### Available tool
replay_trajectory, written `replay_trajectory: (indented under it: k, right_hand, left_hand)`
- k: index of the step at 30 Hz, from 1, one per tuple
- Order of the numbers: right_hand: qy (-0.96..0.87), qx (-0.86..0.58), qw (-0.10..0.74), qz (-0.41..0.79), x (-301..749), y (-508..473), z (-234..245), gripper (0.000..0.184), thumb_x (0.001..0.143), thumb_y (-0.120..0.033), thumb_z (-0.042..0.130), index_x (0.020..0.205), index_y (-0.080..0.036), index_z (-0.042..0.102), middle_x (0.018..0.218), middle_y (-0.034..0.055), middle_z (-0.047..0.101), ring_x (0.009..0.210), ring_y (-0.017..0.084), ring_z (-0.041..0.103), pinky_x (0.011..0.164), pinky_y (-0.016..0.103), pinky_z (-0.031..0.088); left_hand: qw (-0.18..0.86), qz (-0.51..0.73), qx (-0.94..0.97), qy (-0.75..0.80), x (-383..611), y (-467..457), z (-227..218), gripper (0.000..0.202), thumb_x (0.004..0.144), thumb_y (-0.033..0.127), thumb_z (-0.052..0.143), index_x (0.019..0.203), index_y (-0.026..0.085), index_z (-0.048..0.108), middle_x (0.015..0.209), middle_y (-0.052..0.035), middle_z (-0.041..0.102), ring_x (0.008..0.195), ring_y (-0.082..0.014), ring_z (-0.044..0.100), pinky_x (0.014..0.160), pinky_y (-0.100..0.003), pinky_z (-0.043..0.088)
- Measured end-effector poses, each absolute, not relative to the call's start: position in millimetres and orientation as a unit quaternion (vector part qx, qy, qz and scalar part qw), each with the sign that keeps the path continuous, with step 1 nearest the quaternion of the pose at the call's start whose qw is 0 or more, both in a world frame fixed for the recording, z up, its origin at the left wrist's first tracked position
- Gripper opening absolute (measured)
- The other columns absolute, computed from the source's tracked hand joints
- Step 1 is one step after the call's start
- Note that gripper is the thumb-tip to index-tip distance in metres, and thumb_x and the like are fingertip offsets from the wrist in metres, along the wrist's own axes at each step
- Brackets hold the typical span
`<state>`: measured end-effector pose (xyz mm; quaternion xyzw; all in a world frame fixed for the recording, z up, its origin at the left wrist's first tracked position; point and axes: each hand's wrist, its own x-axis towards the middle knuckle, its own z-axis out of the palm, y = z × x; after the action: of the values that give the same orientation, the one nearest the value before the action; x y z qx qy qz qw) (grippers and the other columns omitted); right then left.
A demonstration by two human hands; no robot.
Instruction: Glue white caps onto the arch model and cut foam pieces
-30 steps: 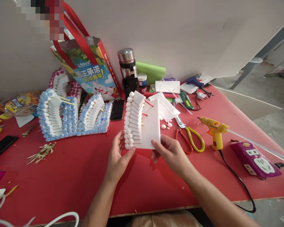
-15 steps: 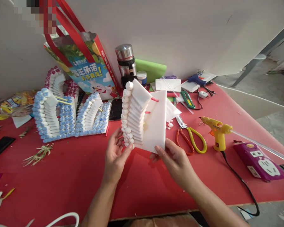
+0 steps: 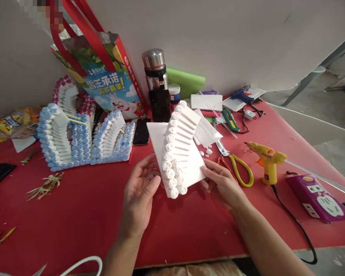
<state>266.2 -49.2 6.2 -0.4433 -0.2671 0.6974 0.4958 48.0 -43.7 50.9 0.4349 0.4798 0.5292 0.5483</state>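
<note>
A white foam-board model (image 3: 186, 161) is tilted above the red table, with a curved fan of stepped strips edged by white rolled rosettes (image 3: 170, 157). My right hand (image 3: 222, 182) pinches the lower right corner of its flat backing, thumb on the front. At its left edge, my left hand (image 3: 140, 188) is loosely spread, thumb lifted away from the rosettes. The left fingertips are partly behind the board; whether they touch it I cannot tell. Behind on the table stands a similar blue-and-white model (image 3: 82, 142).
Scissors (image 3: 235, 166) with red and yellow handles lie right of the model. Further right are a yellow glue gun (image 3: 266, 159) and a purple power socket (image 3: 317, 197). A steel thermos (image 3: 153, 63), a printed bag (image 3: 103, 76) and a phone (image 3: 142, 132) stand or lie behind.
The model has been turned, so its rosettes now face me and the backing shows on both sides. My left thumb has come off its lower edge; my right hand still holds the corner.
</note>
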Motion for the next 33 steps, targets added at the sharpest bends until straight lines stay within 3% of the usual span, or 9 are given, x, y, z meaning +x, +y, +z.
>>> replay_trajectory:
  k: [10,16,23,33]
  right_hand:
    - [-0.27,-0.448,0.5,0.691,268,-50,3,0.034,0.091,-0.038,0.065,0.118,-0.017,0.066,0.059,-0.0022,0.052,0.051,0.01,0.044,0.048,0.023,0.032]
    - [-0.287,-0.447,0.518,0.671,266,-52,6,0.043,0.092,-0.038,0.065,0.129,-0.016,0.06,0.062,-0.0017,0.057,0.054,0.012,0.052,0.052,0.025,0.046]
    - [-0.324,-0.456,0.552,0.619,261,-53,5,0.045,0.094,-0.036,0.063,0.134,-0.016,0.056,0.066,-0.0006,0.062,0.056,0.014,0.059,0.054,0.03,0.052]
    - [-0.334,-0.451,0.547,0.621,261,-52,4,0.04,0.093,-0.039,0.062,0.124,-0.015,0.059,0.064,-0.0003,0.062,0.056,0.016,0.061,0.053,0.032,0.054]
  left_hand:
    - [0.561,0.531,0.424,0.472,50,-40,44,0.05,0.084,0.032,0.069,0.131,0.023,0.059,0.118,-0.01,0.063,0.105,-0.0239,0.06,0.088,-0.036,0.053]
    - [0.589,0.534,0.404,0.452,50,-37,39,0.052,0.084,0.03,0.069,0.134,0.024,0.057,0.125,-0.0098,0.061,0.104,-0.0205,0.058,0.09,-0.033,0.05]
    - [0.604,0.533,0.388,0.448,49,-35,30,0.054,0.081,0.027,0.071,0.134,0.024,0.057,0.121,-0.009,0.061,0.11,-0.0229,0.057,0.09,-0.033,0.048]
    - [0.608,0.532,0.386,0.445,50,-35,26,0.055,0.082,0.024,0.069,0.135,0.025,0.057,0.126,-0.0084,0.061,0.113,-0.0225,0.056,0.092,-0.032,0.048]
